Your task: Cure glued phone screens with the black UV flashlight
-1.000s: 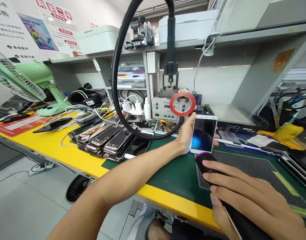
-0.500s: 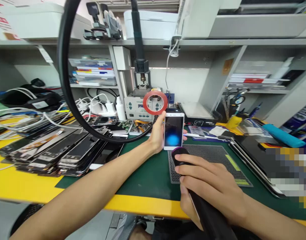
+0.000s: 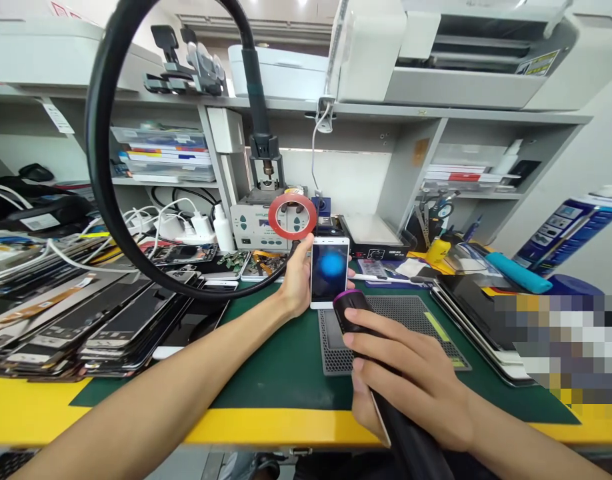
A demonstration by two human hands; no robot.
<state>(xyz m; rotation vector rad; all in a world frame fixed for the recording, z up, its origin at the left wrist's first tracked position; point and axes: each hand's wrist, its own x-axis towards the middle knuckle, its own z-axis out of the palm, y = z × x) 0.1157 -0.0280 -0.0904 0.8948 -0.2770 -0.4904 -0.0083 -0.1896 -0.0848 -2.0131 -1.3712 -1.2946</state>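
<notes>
My left hand (image 3: pixel 297 275) grips a white phone (image 3: pixel 329 272) upright above the green mat (image 3: pixel 281 360), its dark screen showing a blue glowing spot. My right hand (image 3: pixel 411 380) is wrapped round a black torch-like lamp (image 3: pixel 353 313) with a purple rim, whose head points at the phone's lower edge from just in front of it. A perforated grey pad (image 3: pixel 411 320) lies under the lamp and the phone.
A pile of phone screens (image 3: pixel 86 320) with white cables covers the left of the bench. A red tape ring (image 3: pixel 292 217), a grey station (image 3: pixel 253 223) and a black hose loop (image 3: pixel 99 167) stand behind. A blue spray can (image 3: pixel 569 227) and flat panels (image 3: pixel 479 300) are at right.
The view has swung right and up. The phone and the lamp stay together in my hands, and the blue spot has moved higher up the screen.
</notes>
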